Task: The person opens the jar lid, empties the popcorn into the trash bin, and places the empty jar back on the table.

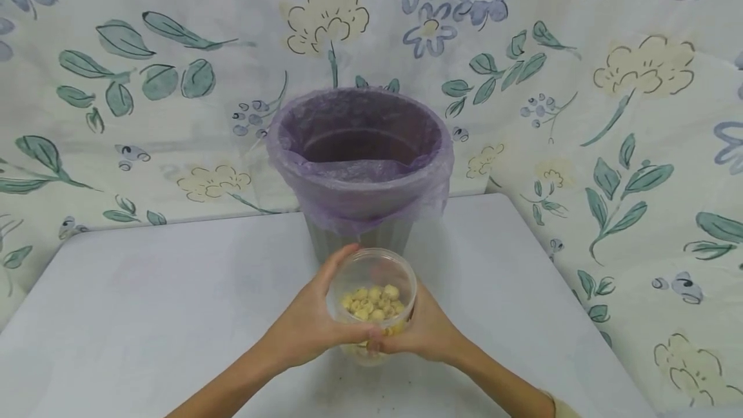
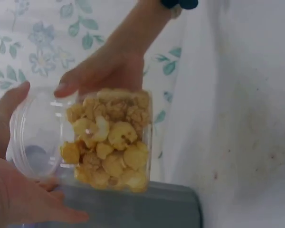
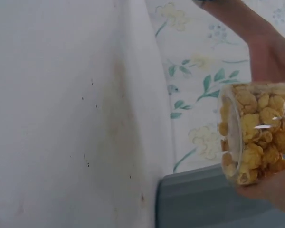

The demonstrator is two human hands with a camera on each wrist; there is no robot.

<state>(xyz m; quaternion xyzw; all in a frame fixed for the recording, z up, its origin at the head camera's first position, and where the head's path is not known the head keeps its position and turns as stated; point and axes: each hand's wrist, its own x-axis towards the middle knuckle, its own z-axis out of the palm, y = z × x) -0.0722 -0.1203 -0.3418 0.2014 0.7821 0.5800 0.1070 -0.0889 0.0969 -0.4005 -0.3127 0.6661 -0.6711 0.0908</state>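
Observation:
Between both hands is a clear plastic jar (image 1: 373, 266), with its round rim turned up toward the head camera. Pale yellow popcorn (image 2: 111, 142) fills its lower part, and the upper part is see-through. My left hand (image 1: 302, 328) grips the jar's left side, the thumb lying across the front. From the other side my right hand (image 1: 432, 331) holds it, its thumb meeting the left thumb at the front. The right wrist view shows the jar's base and the popcorn (image 3: 261, 135) through the wall. Fingers behind the jar are largely hidden.
Just beyond the jar stands a grey bin (image 1: 377, 237) lined with a purple plastic bag (image 1: 371, 199) folded over its rim. A white table (image 1: 174, 315) carries small dark specks near its front. Floral cloth (image 1: 232, 82) hangs behind and to the right.

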